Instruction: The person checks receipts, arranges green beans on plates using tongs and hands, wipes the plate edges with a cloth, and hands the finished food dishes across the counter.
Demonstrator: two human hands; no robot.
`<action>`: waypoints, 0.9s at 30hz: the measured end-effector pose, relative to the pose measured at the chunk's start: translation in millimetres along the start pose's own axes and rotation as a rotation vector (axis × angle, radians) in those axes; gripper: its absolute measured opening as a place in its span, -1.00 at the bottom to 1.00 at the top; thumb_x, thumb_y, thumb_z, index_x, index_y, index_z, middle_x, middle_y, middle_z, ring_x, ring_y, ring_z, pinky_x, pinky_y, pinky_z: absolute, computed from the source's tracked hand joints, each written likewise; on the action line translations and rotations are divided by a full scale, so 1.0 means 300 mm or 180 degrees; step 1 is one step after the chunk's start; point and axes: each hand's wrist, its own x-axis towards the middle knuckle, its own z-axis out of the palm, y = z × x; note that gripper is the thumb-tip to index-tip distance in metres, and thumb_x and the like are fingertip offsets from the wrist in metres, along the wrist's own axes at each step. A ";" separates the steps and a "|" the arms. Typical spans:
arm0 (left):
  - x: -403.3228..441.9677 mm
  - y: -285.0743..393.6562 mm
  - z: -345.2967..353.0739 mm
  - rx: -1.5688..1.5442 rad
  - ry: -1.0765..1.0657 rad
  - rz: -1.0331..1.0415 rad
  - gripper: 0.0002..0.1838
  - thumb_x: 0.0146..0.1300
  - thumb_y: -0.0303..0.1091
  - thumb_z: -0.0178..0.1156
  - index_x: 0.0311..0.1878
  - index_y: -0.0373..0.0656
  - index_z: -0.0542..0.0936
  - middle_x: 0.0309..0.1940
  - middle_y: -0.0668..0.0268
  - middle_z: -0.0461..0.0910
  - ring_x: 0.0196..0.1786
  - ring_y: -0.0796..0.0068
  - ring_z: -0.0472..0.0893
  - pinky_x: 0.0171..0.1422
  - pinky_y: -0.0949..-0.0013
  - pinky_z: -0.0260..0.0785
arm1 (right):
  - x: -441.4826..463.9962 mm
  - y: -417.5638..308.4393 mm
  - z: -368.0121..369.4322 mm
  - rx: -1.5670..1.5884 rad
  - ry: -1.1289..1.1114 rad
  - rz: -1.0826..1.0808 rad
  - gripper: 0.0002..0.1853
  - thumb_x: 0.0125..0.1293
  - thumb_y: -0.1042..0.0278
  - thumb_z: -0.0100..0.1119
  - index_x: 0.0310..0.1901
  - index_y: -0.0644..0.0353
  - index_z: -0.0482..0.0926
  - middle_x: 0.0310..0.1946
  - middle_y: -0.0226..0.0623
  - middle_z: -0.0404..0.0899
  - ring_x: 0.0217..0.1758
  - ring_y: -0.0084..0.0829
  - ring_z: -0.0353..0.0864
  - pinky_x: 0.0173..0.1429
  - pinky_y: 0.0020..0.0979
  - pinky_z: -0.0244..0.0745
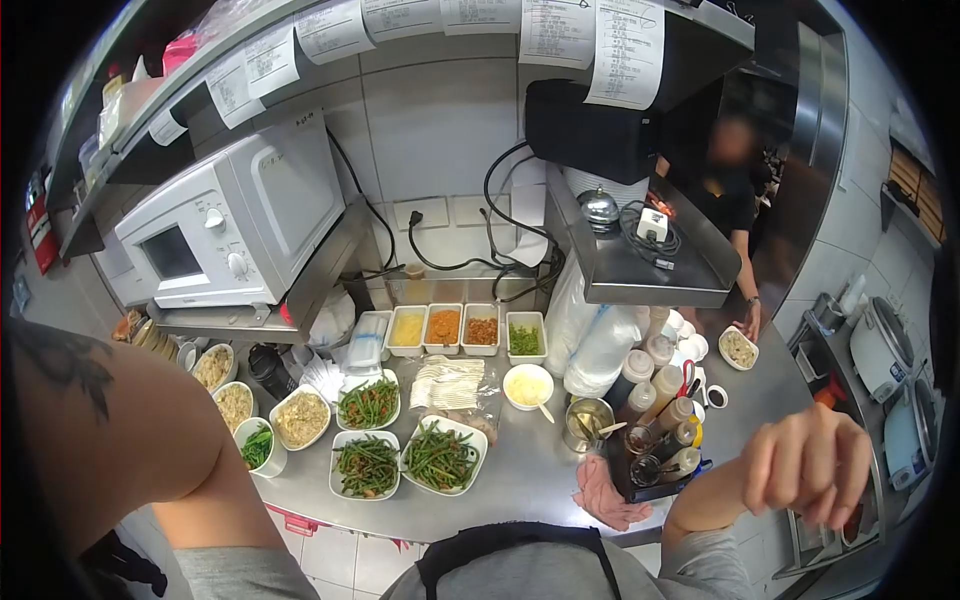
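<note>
Right hand [805, 468] half curled near the packed bottle caddy [650, 493]

It hangs beyond the desk [540, 495] edge, fingers loosely bent and partly open, no object showing in its grip; the left hand is out of view, so its state can't be told. The caddy, nearest the right hand, sits by the desk's front edge. Its squeeze bottles [667, 382] look soft-walled, light to moderate, perhaps slick with sauce—best gripped around the upper body. Neighbouring bottles leave little finger room. A limp pink cloth [608, 497] lies beside the caddy, a metal pot [588, 440] with utensils just behind the cloth. Farther back, a co-worker's hand [752, 318] touches a white bowl [738, 362]—probably rigid and breakable.
</note>
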 end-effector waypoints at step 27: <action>-0.599 -0.455 0.214 0.0399 0.0521 -0.2272 -0.82 0.26 -0.61 0.00 -0.08 -0.32 0.47 -0.17 0.28 0.53 -0.07 0.50 0.54 0.09 0.43 0.35 | -1.109 0.743 -0.061 -0.4644 0.0582 0.5131 -0.75 0.12 0.37 0.02 -0.17 0.25 0.48 -0.24 0.00 0.53 -0.21 0.01 0.56 -0.14 -0.07 0.45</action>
